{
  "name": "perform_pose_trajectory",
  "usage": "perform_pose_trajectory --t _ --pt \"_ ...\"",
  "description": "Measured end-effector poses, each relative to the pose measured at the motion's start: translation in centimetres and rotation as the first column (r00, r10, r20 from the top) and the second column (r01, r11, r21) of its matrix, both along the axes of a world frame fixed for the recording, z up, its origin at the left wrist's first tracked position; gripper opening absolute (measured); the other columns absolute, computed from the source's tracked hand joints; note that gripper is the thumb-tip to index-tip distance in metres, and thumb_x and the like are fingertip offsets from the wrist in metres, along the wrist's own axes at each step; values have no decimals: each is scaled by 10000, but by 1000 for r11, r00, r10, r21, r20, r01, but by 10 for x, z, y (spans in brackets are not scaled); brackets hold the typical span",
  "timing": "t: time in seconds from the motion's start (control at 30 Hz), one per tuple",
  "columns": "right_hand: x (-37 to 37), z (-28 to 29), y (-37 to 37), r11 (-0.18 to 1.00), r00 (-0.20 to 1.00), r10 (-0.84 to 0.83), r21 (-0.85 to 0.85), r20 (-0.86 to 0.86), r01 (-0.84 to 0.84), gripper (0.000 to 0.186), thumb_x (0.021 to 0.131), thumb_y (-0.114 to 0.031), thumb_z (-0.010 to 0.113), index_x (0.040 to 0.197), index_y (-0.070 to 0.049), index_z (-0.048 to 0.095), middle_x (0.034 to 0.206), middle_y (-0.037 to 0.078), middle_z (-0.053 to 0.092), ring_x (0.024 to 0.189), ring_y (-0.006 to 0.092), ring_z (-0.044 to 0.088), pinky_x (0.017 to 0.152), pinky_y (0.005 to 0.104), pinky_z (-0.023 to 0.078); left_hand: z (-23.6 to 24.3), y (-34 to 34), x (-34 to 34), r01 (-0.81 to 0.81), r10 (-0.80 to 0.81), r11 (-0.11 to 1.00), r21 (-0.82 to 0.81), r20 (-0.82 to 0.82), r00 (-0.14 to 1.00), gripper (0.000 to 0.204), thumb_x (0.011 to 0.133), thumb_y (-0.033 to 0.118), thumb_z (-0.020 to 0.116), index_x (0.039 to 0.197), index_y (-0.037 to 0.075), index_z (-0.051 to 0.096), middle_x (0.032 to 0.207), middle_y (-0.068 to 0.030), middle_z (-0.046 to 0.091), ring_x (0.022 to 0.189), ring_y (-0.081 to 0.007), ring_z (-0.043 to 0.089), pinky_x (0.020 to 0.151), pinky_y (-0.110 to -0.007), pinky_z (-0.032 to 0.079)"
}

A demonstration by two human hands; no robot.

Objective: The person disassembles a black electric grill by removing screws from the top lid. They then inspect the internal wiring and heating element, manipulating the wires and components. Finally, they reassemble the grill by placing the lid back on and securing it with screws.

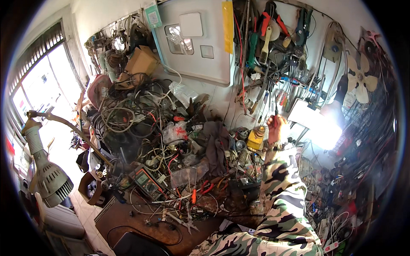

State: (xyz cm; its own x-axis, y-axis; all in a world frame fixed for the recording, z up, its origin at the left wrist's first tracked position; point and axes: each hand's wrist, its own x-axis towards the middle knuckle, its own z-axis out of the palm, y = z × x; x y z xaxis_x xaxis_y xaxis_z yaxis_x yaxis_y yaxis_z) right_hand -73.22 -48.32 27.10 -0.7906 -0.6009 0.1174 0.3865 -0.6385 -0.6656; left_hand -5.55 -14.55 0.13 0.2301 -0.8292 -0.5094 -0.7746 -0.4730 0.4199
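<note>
My right hand [277, 128] reaches up to the tool wall at the end of a camouflage sleeve [282, 183]. Its fingers are closed around a thin dark tool [276, 110] that points upward; its exact kind is too small to make out. Close by hang slim hand tools [265, 100] and a wooden-handled brush [265, 47]. Just left of the hand stands a yellow container [256, 137]. My left hand is out of the picture; more camouflage cloth [239, 245] shows at the lower edge.
Tangled cables [128, 115] and parts cover the bench. On it lie a multimeter [148, 181], red-handled pliers [207, 187] and an orange-handled tool [194, 196]. A lamp [49, 179] juts in at left; a bright light [326, 132] glows right of my hand. A fan blade [360, 77] hangs at right.
</note>
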Motion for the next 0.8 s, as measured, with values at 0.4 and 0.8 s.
perform_pose_trajectory --t 0.4,0.8 --pt "-18 -25 -50 993 988 112 -15 -102 -114 114 969 -130 641 1002 -30 597 906 89 633 848 236 622 777 372 519 -5 110 19 -165 165 986 38 -7 986 490 837 548 663 1085 143 781 995 -201 739 930 -392 713 863 -495 575" --pt "382 -107 230 191 64 977 709 -202 -678 297 867 49 717 1149 83 629 948 123 704 782 197 708 719 319 599 11 239 -20 -159 163 986 -47 107 981 449 861 494 690 992 70 759 986 -215 707 994 -405 641 864 -511 538"
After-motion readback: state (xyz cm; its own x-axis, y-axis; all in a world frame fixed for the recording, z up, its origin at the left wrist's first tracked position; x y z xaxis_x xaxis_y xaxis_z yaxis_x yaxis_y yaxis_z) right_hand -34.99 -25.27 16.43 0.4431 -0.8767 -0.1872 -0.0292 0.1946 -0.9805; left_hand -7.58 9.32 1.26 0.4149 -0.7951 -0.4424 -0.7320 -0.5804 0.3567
